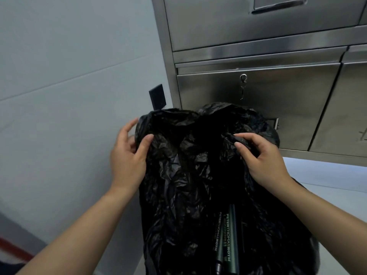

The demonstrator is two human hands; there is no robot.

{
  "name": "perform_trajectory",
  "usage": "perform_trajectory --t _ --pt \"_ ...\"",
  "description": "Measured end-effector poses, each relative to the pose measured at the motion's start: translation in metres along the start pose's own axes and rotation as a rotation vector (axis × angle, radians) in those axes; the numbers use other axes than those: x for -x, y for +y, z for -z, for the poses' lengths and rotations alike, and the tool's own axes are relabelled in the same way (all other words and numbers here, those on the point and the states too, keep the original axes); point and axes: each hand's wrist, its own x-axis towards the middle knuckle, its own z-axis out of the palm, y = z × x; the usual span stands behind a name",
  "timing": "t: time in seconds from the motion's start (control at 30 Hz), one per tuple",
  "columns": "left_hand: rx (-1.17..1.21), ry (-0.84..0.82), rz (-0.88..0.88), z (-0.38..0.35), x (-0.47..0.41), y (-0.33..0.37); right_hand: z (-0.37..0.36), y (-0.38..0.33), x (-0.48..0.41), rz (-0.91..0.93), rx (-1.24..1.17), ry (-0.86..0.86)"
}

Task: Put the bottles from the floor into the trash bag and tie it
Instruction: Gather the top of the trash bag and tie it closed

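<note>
The left hand (127, 153) is reaching onto the left edge of the black trash bag (178, 175), its fingers loosely spread and curved, the thumb pressing on the crumpled plastic and the other fingers going round the outer side of the rim; whether it is truly pinching the film I cannot tell. Beyond this hand, a small dark plate (158, 96) is sitting on the pale wall (69, 66).

Between the two hands the bag's mouth is gaping open and dark, the film bunching up in wrinkled folds. Below the hands, deep in the bag and nearer the person, two dark green bottles (228, 233) with white lettering are lying side by side, touching each other.

The right hand (262, 157) is gripping the right edge of the bag, its fingers curling closed round a gathered fold of plastic, the thumb pressing against it.

Behind and above the right hand a stainless steel cabinet (278, 108) is standing, with a key (243, 84) hanging in the lock of its door. The bag's far rim is hiding part of that door.
</note>
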Motion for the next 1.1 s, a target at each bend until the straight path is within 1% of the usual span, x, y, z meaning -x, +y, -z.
perform_trajectory --t 0.07,0.23,0.3,0.4,0.47,0.53,0.6,0.73,0.8,0.93,1.03,1.1 --pt "-0.059 0.04 -0.094 -0.006 -0.007 0.013 0.007 -0.002 0.0 0.006 -0.006 0.009" --pt "-0.179 -0.002 -0.308 -0.043 -0.001 0.035 0.036 0.002 0.002 -0.002 0.036 0.069" --pt "-0.128 -0.07 -0.362 -0.063 0.002 0.046 0.053 0.003 0.005 -0.03 0.019 0.105" --pt "0.032 -0.248 -0.392 -0.099 0.013 0.061 0.08 0.005 0.011 -0.073 -0.013 0.161" --pt "0.131 -0.39 -0.365 -0.126 0.024 0.068 0.096 0.007 0.016 -0.092 -0.012 0.181" --pt "0.153 -0.549 -0.323 -0.151 0.041 0.066 0.108 0.009 0.02 -0.105 -0.004 0.203" --pt "0.059 -0.682 -0.255 -0.172 0.065 0.051 0.115 0.012 0.023 -0.116 0.001 0.213" --pt "-0.073 -0.85 0.031 -0.183 0.123 0.004 0.114 0.022 0.03 -0.147 -0.003 0.17" --pt "-0.108 -0.852 0.062 -0.179 0.13 -0.006 0.111 0.027 0.031 -0.153 -0.006 0.145" --pt "0.036 -0.696 0.048 -0.175 0.105 0.012 0.102 0.034 0.029 -0.173 -0.043 0.143" --pt "0.122 -0.638 -0.005 -0.174 0.093 0.031 0.092 0.031 0.025 -0.164 -0.045 0.139" --pt "0.137 -0.615 -0.06 -0.172 0.088 0.038 0.085 0.026 0.02 -0.141 -0.046 0.136"
